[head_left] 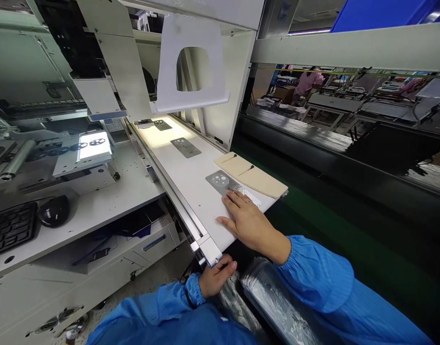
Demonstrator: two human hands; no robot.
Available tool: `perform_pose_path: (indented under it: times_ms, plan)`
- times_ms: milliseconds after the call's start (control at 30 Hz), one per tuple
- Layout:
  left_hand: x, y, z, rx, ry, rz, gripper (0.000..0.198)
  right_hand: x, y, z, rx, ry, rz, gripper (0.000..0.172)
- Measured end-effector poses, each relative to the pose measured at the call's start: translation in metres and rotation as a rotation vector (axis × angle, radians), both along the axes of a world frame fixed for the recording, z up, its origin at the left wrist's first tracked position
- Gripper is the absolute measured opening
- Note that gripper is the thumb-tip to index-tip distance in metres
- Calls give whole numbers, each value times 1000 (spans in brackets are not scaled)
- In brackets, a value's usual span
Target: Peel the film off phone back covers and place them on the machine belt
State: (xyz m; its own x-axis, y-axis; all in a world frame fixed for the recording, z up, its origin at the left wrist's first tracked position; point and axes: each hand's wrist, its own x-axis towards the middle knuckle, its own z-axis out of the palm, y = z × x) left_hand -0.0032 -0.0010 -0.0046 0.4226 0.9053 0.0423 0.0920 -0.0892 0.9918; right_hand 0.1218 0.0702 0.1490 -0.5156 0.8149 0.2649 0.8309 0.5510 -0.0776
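My right hand [247, 221] lies flat on the near end of a white conveyor shelf [191, 191], fingers stretched out, fingertips touching a grey metal plate with round holes [219, 181] that is partly wrapped in clear film. My left hand [215, 276] is curled below the shelf's front corner, fingers closed against the edge; what it holds, if anything, is hidden. Both arms wear blue sleeves. Two more grey plates [185, 146] [162, 125] lie further up the shelf toward a lit opening.
A beige pad [254, 179] with two dark slots sits right of the plate. Left stands a white bench with a keyboard [11, 227], a mouse [53, 210] and a lit fixture [92, 145]. A dark green belt [331, 225] runs right. People work far behind.
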Motion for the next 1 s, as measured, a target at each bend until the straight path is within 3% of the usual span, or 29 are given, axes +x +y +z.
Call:
perform_pose_path:
  times_ms: [733,900,1000]
  plan:
    - [1,-1,1,8,-8,20,58,0,6,2,-2,2,-16,57]
    - [1,0,-2,9,-11,21,58,8,-14,8,101,-4,28,56]
    - [1,1,-1,3,-8,14,58,36,-35,16,176,65,61,44]
